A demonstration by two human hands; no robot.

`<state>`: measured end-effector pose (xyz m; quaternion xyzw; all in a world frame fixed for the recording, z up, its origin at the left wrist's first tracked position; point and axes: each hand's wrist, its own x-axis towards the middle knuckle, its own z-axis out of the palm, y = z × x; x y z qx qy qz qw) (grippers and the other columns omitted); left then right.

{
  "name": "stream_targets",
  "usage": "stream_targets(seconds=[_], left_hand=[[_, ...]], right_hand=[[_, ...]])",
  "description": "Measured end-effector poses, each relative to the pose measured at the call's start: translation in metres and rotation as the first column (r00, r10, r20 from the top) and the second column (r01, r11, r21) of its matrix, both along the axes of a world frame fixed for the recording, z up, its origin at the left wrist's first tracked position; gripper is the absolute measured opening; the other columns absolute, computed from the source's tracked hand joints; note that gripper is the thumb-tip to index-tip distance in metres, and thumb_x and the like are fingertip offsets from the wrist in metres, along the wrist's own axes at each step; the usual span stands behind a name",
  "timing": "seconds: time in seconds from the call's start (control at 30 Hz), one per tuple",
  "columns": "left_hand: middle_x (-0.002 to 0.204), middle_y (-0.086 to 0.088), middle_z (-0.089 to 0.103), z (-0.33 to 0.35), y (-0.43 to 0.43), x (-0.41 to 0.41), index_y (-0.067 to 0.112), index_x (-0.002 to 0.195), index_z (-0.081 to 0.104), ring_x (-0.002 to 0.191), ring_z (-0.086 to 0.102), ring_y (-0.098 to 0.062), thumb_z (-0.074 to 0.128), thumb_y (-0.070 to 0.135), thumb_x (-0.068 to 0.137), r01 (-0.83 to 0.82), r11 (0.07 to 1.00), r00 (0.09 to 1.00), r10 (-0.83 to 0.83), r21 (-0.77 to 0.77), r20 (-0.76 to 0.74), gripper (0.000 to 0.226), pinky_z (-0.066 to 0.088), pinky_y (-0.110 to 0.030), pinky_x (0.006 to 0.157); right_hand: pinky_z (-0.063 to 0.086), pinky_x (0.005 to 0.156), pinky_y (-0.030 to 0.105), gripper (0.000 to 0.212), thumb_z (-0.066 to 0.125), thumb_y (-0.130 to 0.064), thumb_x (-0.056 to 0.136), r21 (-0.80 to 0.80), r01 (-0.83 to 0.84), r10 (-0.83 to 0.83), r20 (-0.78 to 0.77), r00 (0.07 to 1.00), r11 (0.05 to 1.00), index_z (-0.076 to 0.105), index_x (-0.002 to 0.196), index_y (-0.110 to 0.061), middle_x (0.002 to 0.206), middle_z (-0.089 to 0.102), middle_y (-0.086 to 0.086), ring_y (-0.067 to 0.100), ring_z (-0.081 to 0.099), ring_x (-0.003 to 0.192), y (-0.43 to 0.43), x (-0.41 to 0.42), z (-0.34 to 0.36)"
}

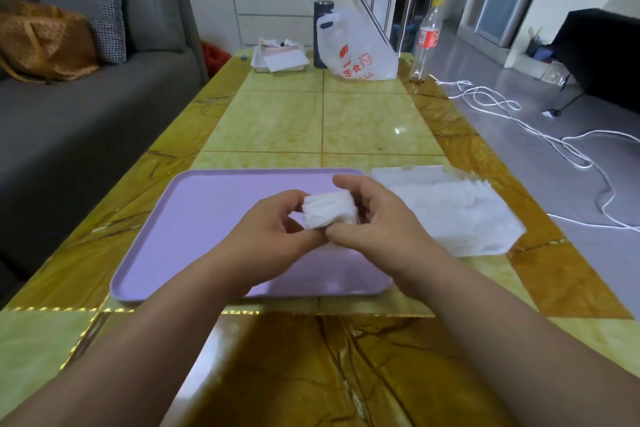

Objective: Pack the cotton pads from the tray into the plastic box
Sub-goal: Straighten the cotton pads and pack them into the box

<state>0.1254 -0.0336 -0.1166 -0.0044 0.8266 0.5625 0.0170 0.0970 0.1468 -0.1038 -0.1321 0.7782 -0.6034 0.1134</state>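
Note:
A stack of white cotton pads [329, 210] is held between both hands above the right half of the lilac tray [194, 218]. My left hand [277, 232] grips the stack from the left and below. My right hand [374, 218] closes over it from the right, thumb on top. No other pads show on the tray. The clear plastic box [485, 218] sits just right of the tray with its lid open at the back, packed with upright white pads.
The tiled table carries a white plastic bag [356, 48], a dark flask [322, 31], a clear bottle [427, 42] and a small white tray of papers [280, 59] at the far end. A grey sofa [86, 107] runs along the left. White cables [554, 146] lie on the floor at right.

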Motion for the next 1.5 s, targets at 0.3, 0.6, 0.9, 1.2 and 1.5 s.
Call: stream_targets(seconds=[0.3, 0.6, 0.9, 1.2, 1.5], left_hand=[[0.088, 0.003, 0.074, 0.029, 0.066, -0.006, 0.024, 0.110, 0.072, 0.072, 0.064, -0.017, 0.065, 0.021, 0.100, 0.136, 0.980, 0.990, -0.138, 0.143, 0.000, 0.013, 0.040, -0.024, 0.057], [0.090, 0.007, 0.069, 0.044, 0.153, -0.071, 0.027, 0.114, 0.072, 0.057, 0.062, -0.001, 0.064, 0.024, 0.098, 0.077, 0.972, 0.991, -0.100, -0.220, -0.093, 0.018, 0.047, -0.013, 0.048], [0.161, 0.013, 0.039, 0.039, 0.211, -0.139, 0.039, 0.156, 0.034, 0.143, 0.043, -0.016, 0.051, 0.005, 0.091, 0.360, 0.409, 0.805, -0.591, -0.839, 0.057, 0.076, 0.042, -0.030, 0.109], [0.124, 0.010, 0.070, 0.023, 0.199, -0.143, 0.042, 0.137, 0.058, 0.108, 0.065, -0.019, 0.039, 0.027, 0.102, 0.251, 0.292, 0.722, -0.692, -0.923, -0.023, 0.043, 0.053, -0.039, 0.086], [0.146, 0.011, 0.046, 0.027, 0.208, -0.149, 0.028, 0.134, 0.059, 0.090, 0.052, -0.018, 0.041, 0.021, 0.098, 0.369, 0.183, 0.723, -0.673, -0.911, 0.158, 0.041, 0.042, -0.035, 0.071]], right_hand=[[0.062, 0.088, 0.046, 0.023, 0.084, -0.023, 0.084, -0.078, 0.081, -0.078, 0.039, 0.996, 0.994, 0.077, 0.103, -0.013, 0.096, 0.080, 0.006, 0.023, 0.077, 0.093, 0.077, -0.010, 0.013], [0.041, 0.065, 0.017, 0.029, 0.069, -0.035, 0.094, -0.167, 0.736, -0.754, -0.101, 0.649, 0.656, 0.055, 0.114, -0.018, 0.093, 0.059, -0.015, 0.010, 0.062, 0.089, 0.150, -0.041, 0.019], [0.045, 0.081, 0.033, 0.043, 0.060, -0.033, 0.098, -0.207, 0.854, -0.846, 0.158, 0.510, 0.477, 0.050, 0.130, -0.006, 0.116, 0.062, 0.007, 0.026, 0.061, 0.103, 0.171, -0.072, -0.015], [0.060, 0.074, 0.043, 0.043, 0.061, -0.046, 0.081, -0.121, 0.835, -0.823, 0.141, 0.550, 0.537, 0.064, 0.105, -0.011, 0.094, 0.071, 0.008, 0.029, 0.072, 0.088, 0.184, -0.084, -0.016], [0.057, 0.069, 0.031, 0.028, 0.082, -0.031, 0.081, -0.130, 0.694, -0.663, 0.217, 0.717, 0.708, 0.071, 0.103, -0.019, 0.098, 0.074, 0.000, 0.014, 0.071, 0.087, 0.185, -0.078, -0.005]])
